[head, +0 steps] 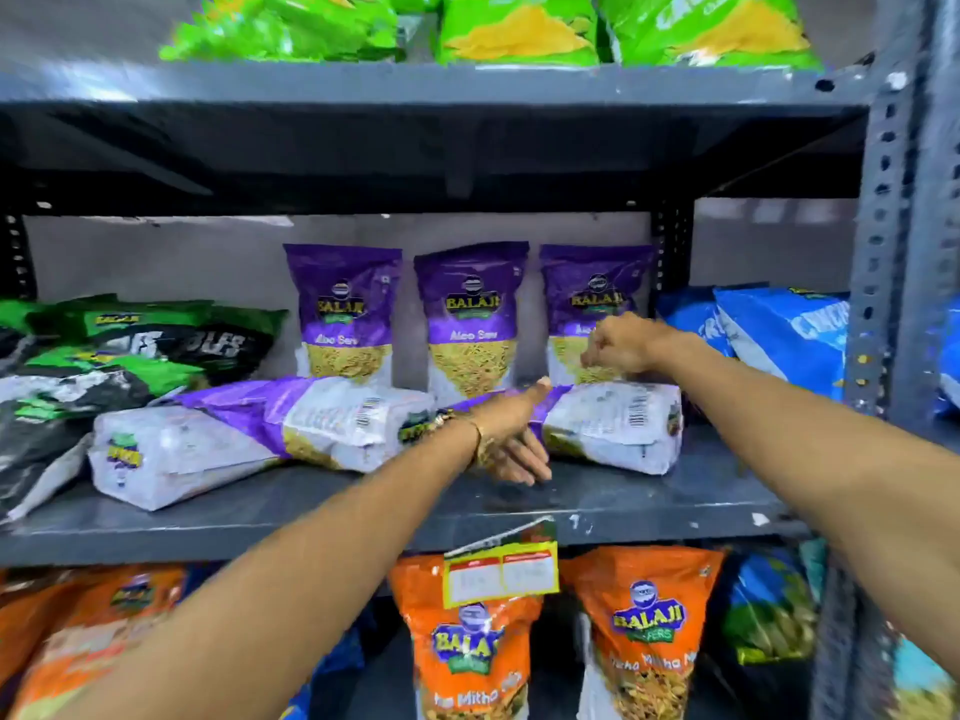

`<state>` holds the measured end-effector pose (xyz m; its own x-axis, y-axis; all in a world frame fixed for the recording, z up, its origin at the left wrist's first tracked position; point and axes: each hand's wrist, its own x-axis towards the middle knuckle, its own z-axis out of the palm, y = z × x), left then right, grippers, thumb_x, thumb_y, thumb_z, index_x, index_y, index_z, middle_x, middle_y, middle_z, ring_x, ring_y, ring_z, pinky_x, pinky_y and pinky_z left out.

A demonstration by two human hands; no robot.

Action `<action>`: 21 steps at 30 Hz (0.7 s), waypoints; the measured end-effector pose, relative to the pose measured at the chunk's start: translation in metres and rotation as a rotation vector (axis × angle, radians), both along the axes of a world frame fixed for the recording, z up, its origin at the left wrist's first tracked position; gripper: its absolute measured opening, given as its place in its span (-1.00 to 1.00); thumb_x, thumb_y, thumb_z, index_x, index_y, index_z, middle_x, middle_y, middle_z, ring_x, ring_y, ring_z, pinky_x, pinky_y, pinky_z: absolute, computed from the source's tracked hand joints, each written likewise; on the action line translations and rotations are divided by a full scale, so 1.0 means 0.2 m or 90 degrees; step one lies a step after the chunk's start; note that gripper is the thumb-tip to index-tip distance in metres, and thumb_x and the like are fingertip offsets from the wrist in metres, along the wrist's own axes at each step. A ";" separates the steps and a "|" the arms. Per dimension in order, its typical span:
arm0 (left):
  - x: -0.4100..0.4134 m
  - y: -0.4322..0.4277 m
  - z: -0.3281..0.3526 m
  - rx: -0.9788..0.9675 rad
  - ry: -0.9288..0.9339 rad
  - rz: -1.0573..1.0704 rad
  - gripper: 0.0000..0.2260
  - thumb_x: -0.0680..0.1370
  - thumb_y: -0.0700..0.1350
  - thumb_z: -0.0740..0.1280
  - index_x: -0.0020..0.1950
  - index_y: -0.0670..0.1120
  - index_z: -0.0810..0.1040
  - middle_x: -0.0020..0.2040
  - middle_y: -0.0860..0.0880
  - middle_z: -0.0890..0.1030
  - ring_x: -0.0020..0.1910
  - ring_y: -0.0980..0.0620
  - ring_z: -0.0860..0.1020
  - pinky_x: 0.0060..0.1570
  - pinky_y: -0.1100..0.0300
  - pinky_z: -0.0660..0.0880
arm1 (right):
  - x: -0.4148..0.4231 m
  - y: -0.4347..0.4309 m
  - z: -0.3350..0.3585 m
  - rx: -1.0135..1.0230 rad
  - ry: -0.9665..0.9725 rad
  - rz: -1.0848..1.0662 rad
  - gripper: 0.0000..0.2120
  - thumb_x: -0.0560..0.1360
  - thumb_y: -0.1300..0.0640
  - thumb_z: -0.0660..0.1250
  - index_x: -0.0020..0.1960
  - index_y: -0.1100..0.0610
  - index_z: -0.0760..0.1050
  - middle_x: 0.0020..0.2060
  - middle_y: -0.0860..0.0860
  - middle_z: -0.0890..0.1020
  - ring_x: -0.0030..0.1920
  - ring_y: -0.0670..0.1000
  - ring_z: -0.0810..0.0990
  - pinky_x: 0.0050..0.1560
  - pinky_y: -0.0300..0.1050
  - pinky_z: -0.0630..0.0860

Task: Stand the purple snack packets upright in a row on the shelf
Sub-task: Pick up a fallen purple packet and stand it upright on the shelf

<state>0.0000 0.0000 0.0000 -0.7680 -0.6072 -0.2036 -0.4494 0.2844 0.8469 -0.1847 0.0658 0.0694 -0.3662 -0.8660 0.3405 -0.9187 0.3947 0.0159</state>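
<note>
A grey metal rack (904,210) filled the view. Its perforated upright post stood at three o'clock, and a flat steel board (415,85) crossed at twelve o'clock, casting deep shadow beneath it. Behind the middle level, a plain pale wall (156,257) showed at nine o'clock. At six o'clock the scuffed front lip (208,537) of the lower board caught soft, even light.

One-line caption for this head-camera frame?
Both hands reach among purple packets: three upright, others lying flat on the shelf.
</note>
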 end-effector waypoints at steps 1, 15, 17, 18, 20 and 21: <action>-0.03 0.00 0.00 0.041 -0.024 -0.008 -0.21 0.51 0.40 -0.10 -0.11 -0.29 0.53 0.08 -0.30 0.62 -0.63 0.04 0.58 -0.67 0.37 0.41 | -0.06 -0.02 -0.01 0.041 -0.047 -0.032 -0.55 0.53 -0.16 0.25 0.18 0.18 0.57 0.15 0.14 0.59 0.22 0.16 0.53 0.17 -0.04 0.42; -0.28 0.04 -0.09 -0.100 0.272 0.102 -0.69 0.47 0.03 0.43 -0.17 -0.23 0.53 -0.32 -0.23 0.67 -0.59 0.00 0.61 -0.62 0.19 0.55 | -0.41 0.04 -0.26 -0.127 -0.568 0.201 -0.51 0.42 -0.29 0.34 0.00 0.12 0.69 -0.19 -0.03 0.77 -0.20 -0.07 0.72 -0.27 -0.30 0.57; -0.31 0.04 -0.02 -0.244 0.308 0.101 -0.72 0.49 -0.04 0.43 -0.36 -0.09 0.45 -0.54 0.02 0.57 -0.62 0.06 0.56 -0.64 0.19 0.53 | -0.44 0.06 -0.29 -0.262 -0.608 0.280 -0.55 0.45 -0.25 0.34 -0.08 0.14 0.67 -0.23 -0.04 0.75 -0.24 -0.05 0.68 -0.33 -0.31 0.52; -0.34 0.03 0.03 -0.320 0.312 0.124 -0.69 0.48 -0.04 0.43 -0.38 -0.07 0.41 -0.56 0.04 0.53 -0.63 0.05 0.55 -0.64 0.18 0.51 | -0.45 0.06 -0.29 -0.337 -0.624 0.308 -0.60 0.46 -0.22 0.34 -0.10 0.14 0.63 -0.23 -0.03 0.72 -0.24 -0.04 0.65 -0.32 -0.27 0.51; -0.41 0.00 0.13 -0.425 0.314 0.189 -0.73 0.48 -0.03 0.43 -0.28 -0.12 0.42 -0.35 -0.13 0.62 -0.47 -0.12 0.64 -0.46 0.09 0.55 | -0.47 0.05 -0.30 -0.450 -0.649 0.348 -0.68 0.48 -0.13 0.37 -0.03 0.13 0.58 -0.13 0.02 0.69 -0.17 -0.03 0.64 -0.19 -0.15 0.57; -0.45 -0.03 0.17 -0.468 0.310 0.219 -0.76 0.48 -0.03 0.42 -0.22 -0.13 0.44 -0.22 -0.24 0.64 -0.32 -0.19 0.67 -0.35 0.07 0.53 | -0.48 0.03 -0.30 -0.482 -0.661 0.376 -0.73 0.49 -0.07 0.38 0.03 0.12 0.57 -0.06 0.03 0.70 -0.13 -0.06 0.67 -0.12 -0.15 0.60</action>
